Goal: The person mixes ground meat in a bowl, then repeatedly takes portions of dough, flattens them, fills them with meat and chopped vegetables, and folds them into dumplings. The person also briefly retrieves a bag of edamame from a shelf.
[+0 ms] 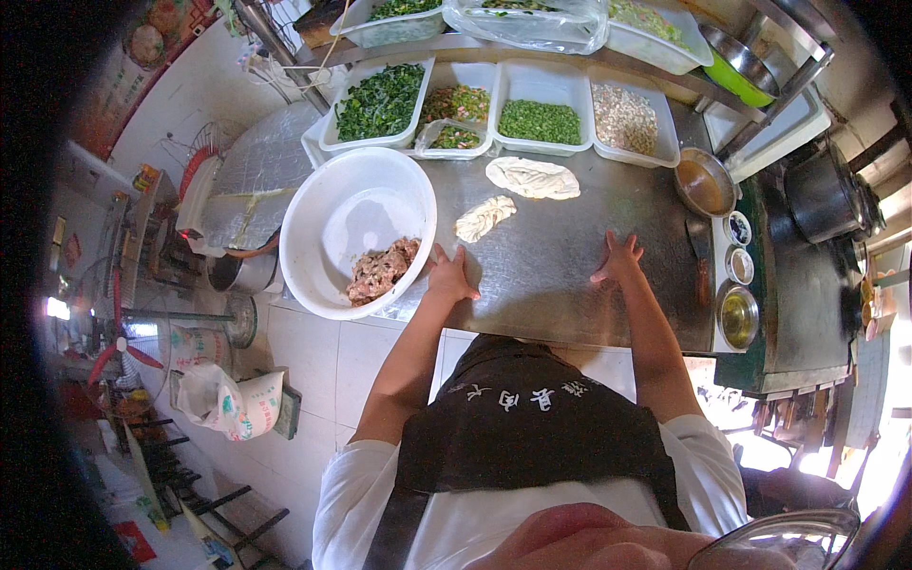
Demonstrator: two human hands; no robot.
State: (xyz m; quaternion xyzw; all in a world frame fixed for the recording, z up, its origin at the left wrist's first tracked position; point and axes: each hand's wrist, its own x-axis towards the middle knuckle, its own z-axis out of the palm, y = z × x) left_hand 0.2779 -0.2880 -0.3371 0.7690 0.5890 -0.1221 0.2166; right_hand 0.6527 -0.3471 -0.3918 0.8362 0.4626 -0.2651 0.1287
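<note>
My left hand [452, 276] rests with spread fingers on the stainless steel worktop [541, 285], beside the rim of a large white plastic basin [335, 206]. Minced meat [383, 272] lies in the basin's near right part. My right hand [618, 258] is on or just over the worktop farther right, fingers apart and holding nothing. Beyond my hands lie two pieces of pale dough, a small folded one [484, 218] and a larger flat oval one [533, 178].
White tubs of chopped greens [539, 122] and other chopped fillings line the back, under a shelf with more tubs. On the right are a bowl of brown liquid [704, 182], a knife or scraper [700, 260], small bowls, a bowl of yellow oil [738, 317] and a dark griddle [805, 285].
</note>
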